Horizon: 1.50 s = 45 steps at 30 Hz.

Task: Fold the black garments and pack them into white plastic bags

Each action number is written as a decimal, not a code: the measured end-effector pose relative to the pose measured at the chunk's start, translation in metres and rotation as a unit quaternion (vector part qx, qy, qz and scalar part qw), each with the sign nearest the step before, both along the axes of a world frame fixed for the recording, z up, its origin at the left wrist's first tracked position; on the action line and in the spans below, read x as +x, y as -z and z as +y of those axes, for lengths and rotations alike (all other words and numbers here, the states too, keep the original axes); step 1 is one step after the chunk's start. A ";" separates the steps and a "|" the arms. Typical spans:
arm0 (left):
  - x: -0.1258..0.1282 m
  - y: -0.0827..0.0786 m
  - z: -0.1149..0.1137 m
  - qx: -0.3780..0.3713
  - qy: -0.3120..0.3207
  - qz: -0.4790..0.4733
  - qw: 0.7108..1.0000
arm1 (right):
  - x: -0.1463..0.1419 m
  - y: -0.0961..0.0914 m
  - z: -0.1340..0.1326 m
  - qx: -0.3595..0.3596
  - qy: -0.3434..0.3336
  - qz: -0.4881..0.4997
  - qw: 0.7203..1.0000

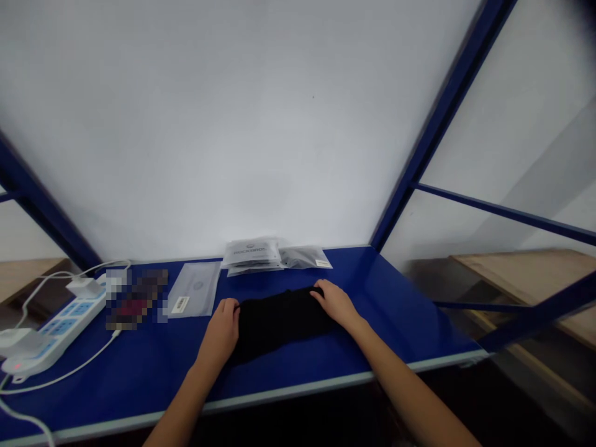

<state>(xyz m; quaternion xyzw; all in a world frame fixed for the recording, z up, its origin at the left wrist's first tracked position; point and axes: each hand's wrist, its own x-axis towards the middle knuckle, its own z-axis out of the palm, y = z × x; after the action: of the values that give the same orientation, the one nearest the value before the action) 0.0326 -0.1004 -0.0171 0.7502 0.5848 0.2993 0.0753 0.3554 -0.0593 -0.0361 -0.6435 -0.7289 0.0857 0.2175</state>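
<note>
A black piece of cloth (282, 323), its exact kind unclear, lies spread on the blue shelf top in front of me. My left hand (226, 326) pinches its left end, thumb and fingers closed on the edge. At the far right corner, my right hand (334, 301) grips the same cloth with bent fingers. Beyond my left hand lies a flat clear plastic bag (198, 288) with a white barcode label. Behind the cloth sits a stack of printed plastic packets (251, 253), and next to it another packet (305, 257) with something dark inside.
A white power strip (69, 323) with plugged-in chargers and white cables stands at the left. Beside it lies a pixelated, blurred-out object (135, 301) by a cable end. Blue metal posts (433, 136) frame the shelf (386, 298); wooden boards (526, 267) show at right.
</note>
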 end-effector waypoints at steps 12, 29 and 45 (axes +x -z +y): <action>0.015 -0.007 0.018 0.070 -0.073 -0.125 0.987 | 0.017 -0.032 0.014 0.099 -0.007 0.044 0.994; 0.076 0.009 -0.004 -0.027 0.057 0.155 0.986 | -0.047 -0.024 -0.025 -0.004 -0.215 -0.017 0.976; 0.023 0.016 0.026 -0.052 0.084 0.224 0.970 | 0.021 0.008 -0.035 -0.077 -0.023 -0.022 0.997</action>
<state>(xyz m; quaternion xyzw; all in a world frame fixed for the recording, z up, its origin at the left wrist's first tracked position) 0.0553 -0.0744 -0.0327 0.8397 0.5362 0.0860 0.0064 0.3763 -0.0948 -0.0445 -0.6428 -0.7397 0.1322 0.1490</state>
